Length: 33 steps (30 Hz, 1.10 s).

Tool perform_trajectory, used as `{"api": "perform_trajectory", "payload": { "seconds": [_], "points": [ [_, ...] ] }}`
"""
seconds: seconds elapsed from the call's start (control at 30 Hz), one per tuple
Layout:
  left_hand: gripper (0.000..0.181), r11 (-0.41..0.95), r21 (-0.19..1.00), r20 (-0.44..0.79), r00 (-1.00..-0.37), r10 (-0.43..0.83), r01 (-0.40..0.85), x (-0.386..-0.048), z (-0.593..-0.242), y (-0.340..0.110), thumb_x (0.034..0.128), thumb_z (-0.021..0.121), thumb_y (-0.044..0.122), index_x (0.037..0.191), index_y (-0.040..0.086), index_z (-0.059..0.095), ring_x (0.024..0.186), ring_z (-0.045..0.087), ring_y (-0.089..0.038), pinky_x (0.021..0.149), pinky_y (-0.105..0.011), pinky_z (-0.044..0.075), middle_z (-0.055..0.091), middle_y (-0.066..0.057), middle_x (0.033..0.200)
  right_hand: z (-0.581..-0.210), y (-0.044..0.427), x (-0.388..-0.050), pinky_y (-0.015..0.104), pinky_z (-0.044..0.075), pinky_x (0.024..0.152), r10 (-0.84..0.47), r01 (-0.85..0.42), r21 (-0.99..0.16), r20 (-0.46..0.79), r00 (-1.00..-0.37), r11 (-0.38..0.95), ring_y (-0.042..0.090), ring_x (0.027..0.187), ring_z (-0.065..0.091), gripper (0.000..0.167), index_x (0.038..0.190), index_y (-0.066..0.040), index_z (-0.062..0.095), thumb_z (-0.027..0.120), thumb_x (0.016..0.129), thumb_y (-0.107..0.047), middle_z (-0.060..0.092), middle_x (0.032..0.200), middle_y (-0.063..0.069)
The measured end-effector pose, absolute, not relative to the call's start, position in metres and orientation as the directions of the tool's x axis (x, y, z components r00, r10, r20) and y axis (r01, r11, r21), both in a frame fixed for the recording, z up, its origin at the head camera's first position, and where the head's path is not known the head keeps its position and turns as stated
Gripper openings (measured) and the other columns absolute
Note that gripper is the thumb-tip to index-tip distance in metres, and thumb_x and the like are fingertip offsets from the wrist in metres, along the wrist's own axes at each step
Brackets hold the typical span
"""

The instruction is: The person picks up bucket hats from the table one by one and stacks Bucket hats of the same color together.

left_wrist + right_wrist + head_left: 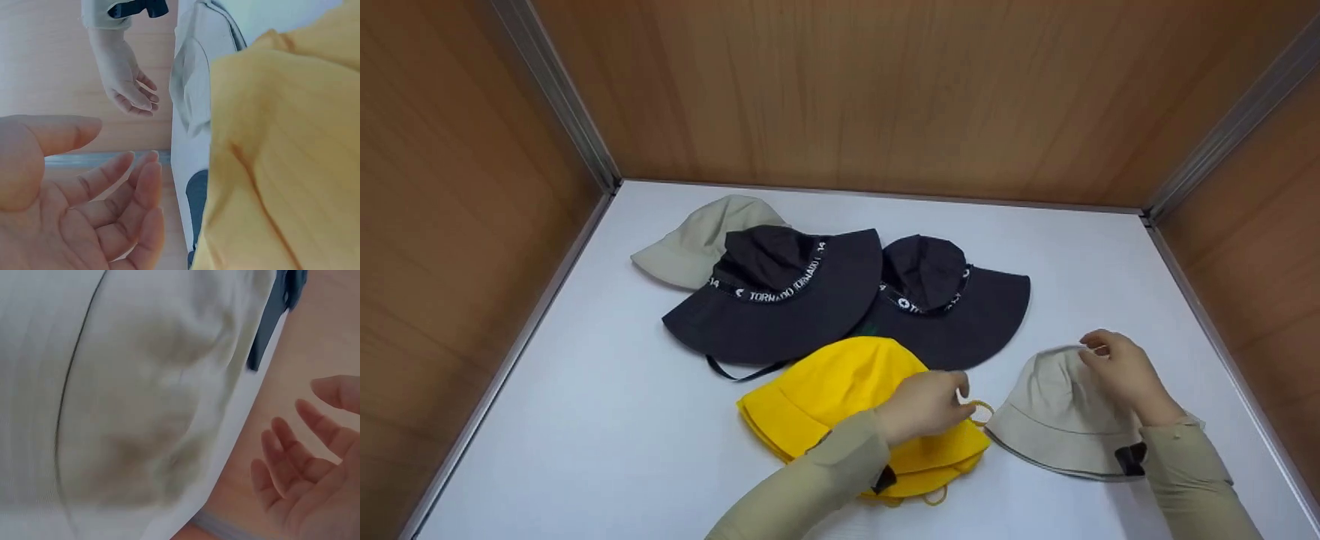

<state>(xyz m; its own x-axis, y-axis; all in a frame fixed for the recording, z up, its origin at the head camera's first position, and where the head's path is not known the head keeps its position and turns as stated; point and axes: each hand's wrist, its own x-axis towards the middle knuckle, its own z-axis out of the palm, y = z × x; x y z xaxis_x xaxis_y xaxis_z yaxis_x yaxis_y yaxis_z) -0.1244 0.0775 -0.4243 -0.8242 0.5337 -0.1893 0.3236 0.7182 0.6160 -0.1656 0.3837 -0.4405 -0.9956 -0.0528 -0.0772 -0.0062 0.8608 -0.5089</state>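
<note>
Over the yellow hat (840, 382) is my left hand (926, 405), its fingers loosely bent with nothing between them. The left wrist view has that hand (95, 197) beside the yellow fabric (281, 152). My right hand (1125, 371) hovers at the top right of a beige bucket hat (1057, 412), fingers relaxed. In the right wrist view, a gap separates the right hand (315, 467) from the beige cloth (140, 394). Both hands are empty.
Two dark wide-brimmed hats, one at centre left (802, 322) and one at centre (960, 330), overlap behind the yellow one. Another beige hat (690, 240) lies partly under the left dark hat. Wooden panels (847, 97) enclose the white table (607, 420).
</note>
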Motion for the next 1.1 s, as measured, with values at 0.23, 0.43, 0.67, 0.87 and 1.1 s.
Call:
{"api": "perform_trajectory", "payload": {
  "seconds": [0.23, 0.43, 0.67, 0.87, 1.1],
  "points": [
    [0.020, 0.654, 0.720, -0.203, -0.831, 0.518, 0.232, -0.113, -0.439, 0.032, 0.0906, 0.064, 0.025, 0.101, 0.008, 0.063, 0.059, 0.046, -0.007, 0.055, -0.018, 0.040, 0.055, 0.004, 0.071, -0.448, 0.326, -0.154, 0.036, 0.049, 0.075, -0.163, -0.134, -0.564, -0.001, -0.987, 0.815, 0.026, 0.083, 0.060, 0.018, 0.106, 0.003, 0.062, 0.057, 0.092, -0.007, 0.065, 0.093, 0.015],
    [0.017, 0.606, 0.784, -0.218, -0.856, 0.469, 0.133, -0.105, -0.446, 0.005, 0.0910, 0.064, 0.024, 0.098, 0.009, 0.062, 0.061, 0.047, -0.008, 0.055, -0.020, 0.041, 0.057, 0.005, 0.074, -0.454, 0.278, -0.142, 0.021, 0.044, 0.060, -0.253, -0.166, -0.637, -0.047, -0.966, 0.753, 0.010, 0.068, 0.051, 0.014, 0.102, -0.003, 0.063, 0.060, 0.092, -0.012, 0.061, 0.080, 0.002],
    [0.017, 0.607, 0.790, -0.220, -0.883, 0.415, 0.088, -0.098, -0.455, -0.016, 0.0910, 0.064, 0.025, 0.097, 0.009, 0.062, 0.063, 0.049, -0.009, 0.059, -0.022, 0.043, 0.057, 0.005, 0.075, -0.465, 0.239, -0.124, 0.021, 0.045, 0.060, -0.435, -0.244, -0.703, -0.102, -0.895, 0.668, 0.006, 0.066, 0.050, 0.015, 0.096, -0.009, 0.063, 0.063, 0.091, -0.023, 0.059, 0.076, -0.003],
    [0.015, 0.588, 0.806, -0.217, -0.896, 0.386, 0.059, -0.093, -0.464, -0.029, 0.0908, 0.064, 0.024, 0.095, 0.010, 0.061, 0.064, 0.049, -0.010, 0.059, -0.022, 0.043, 0.057, 0.004, 0.076, -0.477, 0.226, -0.117, 0.020, 0.041, 0.056, -0.485, -0.266, -0.718, -0.114, -0.867, 0.643, 0.003, 0.063, 0.045, 0.011, 0.094, -0.010, 0.063, 0.065, 0.089, -0.019, 0.054, 0.073, -0.005],
    [0.013, 0.535, 0.843, -0.202, -0.888, 0.413, 0.058, -0.088, -0.471, -0.042, 0.0865, 0.069, 0.013, 0.094, 0.008, 0.060, 0.071, 0.050, -0.011, 0.066, -0.023, 0.045, 0.055, 0.003, 0.079, -0.489, 0.221, -0.112, 0.019, 0.039, 0.056, -0.473, -0.251, -0.727, -0.115, -0.873, 0.640, 0.003, 0.063, 0.043, 0.010, 0.092, -0.010, 0.061, 0.068, 0.087, -0.016, 0.048, 0.073, -0.005]
  ]
}}
